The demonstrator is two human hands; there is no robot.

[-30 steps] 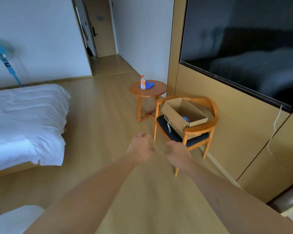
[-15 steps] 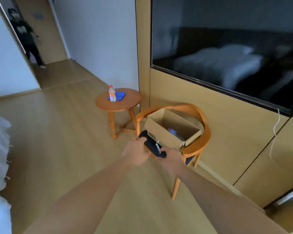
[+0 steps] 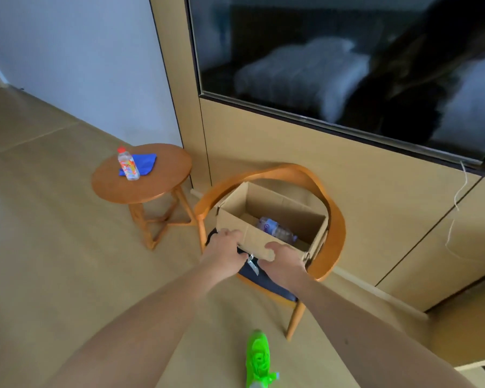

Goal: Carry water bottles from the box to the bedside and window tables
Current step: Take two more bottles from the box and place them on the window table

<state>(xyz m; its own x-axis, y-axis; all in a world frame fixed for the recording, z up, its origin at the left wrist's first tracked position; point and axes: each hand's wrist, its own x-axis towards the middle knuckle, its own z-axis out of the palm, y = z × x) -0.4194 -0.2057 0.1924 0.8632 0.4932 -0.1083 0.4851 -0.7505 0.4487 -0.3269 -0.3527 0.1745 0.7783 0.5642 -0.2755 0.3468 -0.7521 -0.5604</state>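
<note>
left grip (image 3: pixel 226 249): at near wall of the box, left end, fingers curled over the lower edge; looks like it holds the cardboard, contact partly hidden
right grip (image 3: pixel 282 260): at the same near wall, further right, thumb up against the cardboard, fingers curled under; appears to hold the box
box (image 3: pixel 266 219): open cardboard, tilted, sits on the chair seat, just beyond both grips
bottle in box (image 3: pixel 277 233): clear water bottle with a purple label, lying on its side on the box floor, just past the right grip, not touched by either grip
chair (image 3: pixel 331 219): wooden, curved back rail wraps round the box, dark seat cushion under the grips
surface (image 3: pixel 151 186): small round wooden one, up and left of the left grip, well apart from it
bottle on surface (image 3: pixel 128 166): upright, red cap, orange label, touching or just beside the blue cloth
blue cloth (image 3: pixel 144 166): flat on the surface behind the bottle
green shoe (image 3: pixel 258 359): on the floor, below and between the forearms
dark screen (image 3: pixel 347 65): on the wall panel above the chair, reflects a bed
</note>
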